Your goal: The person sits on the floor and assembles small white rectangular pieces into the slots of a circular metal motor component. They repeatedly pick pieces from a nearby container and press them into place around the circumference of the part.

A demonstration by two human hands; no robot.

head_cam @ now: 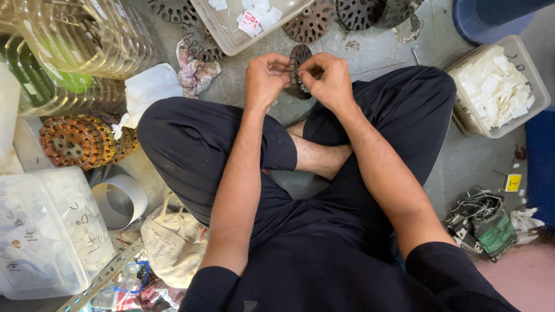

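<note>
From the head view, a person sits cross-legged on a grey floor (370, 52), both forearms stretched forward over dark trousers. The left hand (266, 78) and the right hand (328, 81) meet over a dark slotted metal disc (298, 60), held on edge between them. The left hand is closed on the disc's near rim, its fingertips pinching at the slots; the right hand is closed on the opposite rim, thumb and fingers pressed against the disc's face. The disc stands just above the floor, ahead of the crossed bare feet.

Just beyond the hands lie more dark slotted discs (312, 23), spread flat beside a clear tray of white paper slips (231, 32). Well out past the right hand sits a plastic tub of white paper pieces (497, 92). Out to the side of the left hand, a row of copper-coloured discs (87, 138) lies on its side, near a white cloth (147, 89) and large clear plastic jars (69, 40). Nearer the left elbow stand a lidded clear box (40, 231) and a roll of grey tape (118, 199).
</note>
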